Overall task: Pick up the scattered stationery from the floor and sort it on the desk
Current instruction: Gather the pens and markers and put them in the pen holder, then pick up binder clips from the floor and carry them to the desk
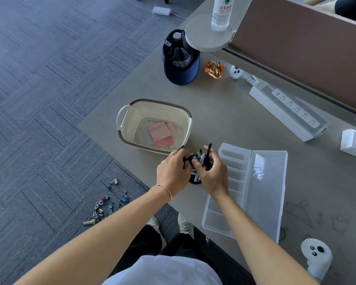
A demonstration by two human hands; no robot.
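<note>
A black pen holder (194,178) stands near the desk's front edge, mostly hidden by my hands. Several pens (203,156) stick up out of it. My left hand (173,171) grips a bunch of pens at the holder's mouth. My right hand (212,173) curls round the pens and the holder from the right. Behind them, a cream basket (130,118) holds pink and grey sticky notes (159,133). A clear compartment box (234,159) with its lid open lies to the right. Coloured binder clips (105,204) lie scattered on the carpet beside the desk.
On the desk stand a navy cap (181,60), a water bottle (222,11) on a round base, an orange snack packet (214,68), a white power strip (292,108), a white box (353,145) and two white controllers (317,258). A brown partition (306,48) runs along the back.
</note>
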